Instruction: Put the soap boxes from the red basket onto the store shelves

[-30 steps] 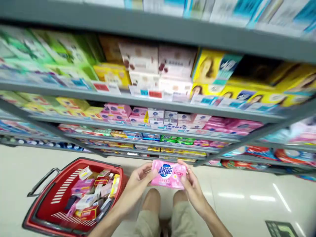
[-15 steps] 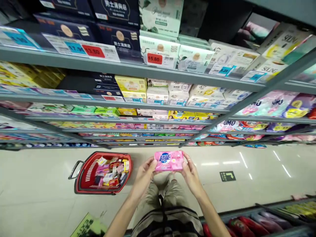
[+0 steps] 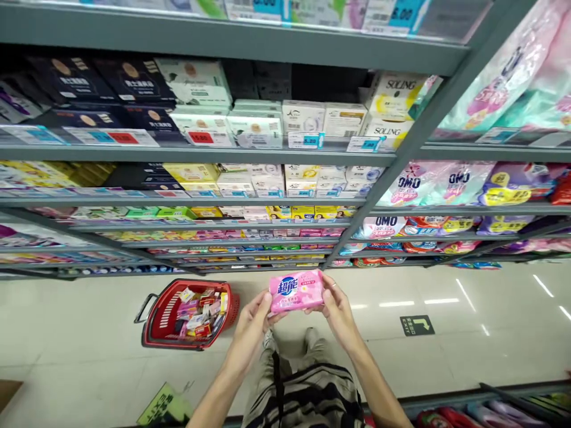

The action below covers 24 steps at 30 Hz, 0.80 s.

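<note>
A pink packet of laundry soap (image 3: pixel 296 291) with a blue round logo is held up in front of my body, its printed face towards me. My left hand (image 3: pixel 256 312) grips its left end, thumb on the front face. On the opposite end, my right hand (image 3: pixel 336 303) has its fingers around the edge; a ring shows on one finger. The packet is slightly tilted, right end higher. To the left on the floor stands a red shopping basket (image 3: pixel 151 324) holding several small boxes and packets in a loose heap.
Tall grey shelves (image 3: pixel 196 153) face me, stocked with boxed soaps. Bags of OMO detergent (image 3: pixel 404 184) fill the bays to the right. Green exit signs (image 3: pixel 417 325) mark the tiled floor. Another shelf (image 3: pixel 446 404) runs behind me at the lower right.
My view has shifted to the right and up, bringing a higher shelf into sight. Both hands still hold the packet, now a little more tilted.
</note>
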Motion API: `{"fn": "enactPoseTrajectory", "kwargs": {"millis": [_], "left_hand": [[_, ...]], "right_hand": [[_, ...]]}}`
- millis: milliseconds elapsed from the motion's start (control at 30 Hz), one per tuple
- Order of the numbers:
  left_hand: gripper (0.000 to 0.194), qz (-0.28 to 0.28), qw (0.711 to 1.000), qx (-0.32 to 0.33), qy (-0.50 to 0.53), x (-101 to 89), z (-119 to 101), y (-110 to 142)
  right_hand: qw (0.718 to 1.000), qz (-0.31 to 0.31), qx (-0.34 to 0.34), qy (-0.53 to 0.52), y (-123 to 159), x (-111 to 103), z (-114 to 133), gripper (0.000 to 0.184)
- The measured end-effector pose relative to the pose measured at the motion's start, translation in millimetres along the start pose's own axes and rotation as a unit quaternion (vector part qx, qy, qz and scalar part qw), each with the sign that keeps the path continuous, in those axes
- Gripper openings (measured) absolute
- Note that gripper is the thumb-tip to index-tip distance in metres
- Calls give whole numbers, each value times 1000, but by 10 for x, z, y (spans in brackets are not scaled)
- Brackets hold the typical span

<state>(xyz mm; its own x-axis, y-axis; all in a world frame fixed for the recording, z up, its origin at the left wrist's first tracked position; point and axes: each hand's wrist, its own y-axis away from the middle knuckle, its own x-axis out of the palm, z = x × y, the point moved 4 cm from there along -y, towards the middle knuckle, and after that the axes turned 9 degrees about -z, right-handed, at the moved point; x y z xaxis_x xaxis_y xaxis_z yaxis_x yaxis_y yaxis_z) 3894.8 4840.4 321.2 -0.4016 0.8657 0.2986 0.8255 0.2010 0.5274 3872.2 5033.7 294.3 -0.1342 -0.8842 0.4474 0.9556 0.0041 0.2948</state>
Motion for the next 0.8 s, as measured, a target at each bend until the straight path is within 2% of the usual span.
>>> {"fn": "enactPoseTrajectory", "kwargs": {"millis": [67,167,333,433,533,667,800], "left_hand": [[43,10,1000,10,5,212,91,60],[44,-3,1000,14,-3,433,292,92],[38,-16,999,-35,-28,607,724,72],[42,-27,997,-61,-47,609,947,-35],[47,-41,994,-83,-63,558,1180,-247],[46,-45,991,-114,-59,453,1557,-654],[44,-31,990,-131,-43,326,1919,-1118]], "right_hand": [[1000,1,-3,-13,-7,-203,105,56],[1000,-7,-4,-22,-12,-512,160,53],[998,-38,38,-16,12,-973,11,52],[995,-70,70,-17,-17,-1180,-181,56],[990,-90,103,-13,-101,-1353,-431,57],[986,-106,129,13,-307,-1568,-785,56],[985,-106,130,49,-629,-1707,-1132,52]]}}
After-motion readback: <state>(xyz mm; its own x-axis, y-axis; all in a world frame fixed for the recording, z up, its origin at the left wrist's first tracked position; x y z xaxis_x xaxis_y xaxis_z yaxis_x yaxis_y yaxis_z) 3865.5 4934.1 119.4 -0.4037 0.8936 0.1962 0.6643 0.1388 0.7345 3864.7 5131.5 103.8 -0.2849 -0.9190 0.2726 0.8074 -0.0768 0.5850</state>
